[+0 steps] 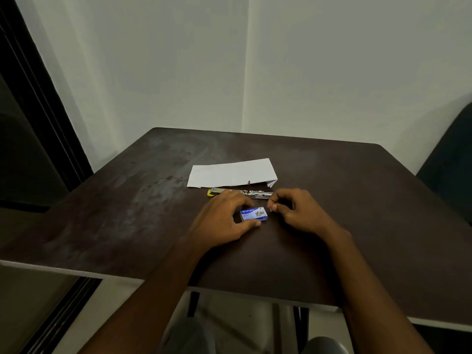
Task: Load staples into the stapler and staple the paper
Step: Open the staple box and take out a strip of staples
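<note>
2 pale walls (pixel 153 72) meet in a corner just behind the far edge of a dark brown table (pixel 115 213), whose worn top shows dull grey patches and whose near edge is pale. A black frame (pixel 43 103) with dark glass runs down the left side, and a dark chair (pixel 449 169) stands at the table's right. The light is dim and even, and pale floor (pixel 84 318) shows below the table.

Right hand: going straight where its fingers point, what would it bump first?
Probably the staple box, held by the left hand, just beyond the right hand's fingertips, which seem to pinch staples; depth is unclear.
</note>
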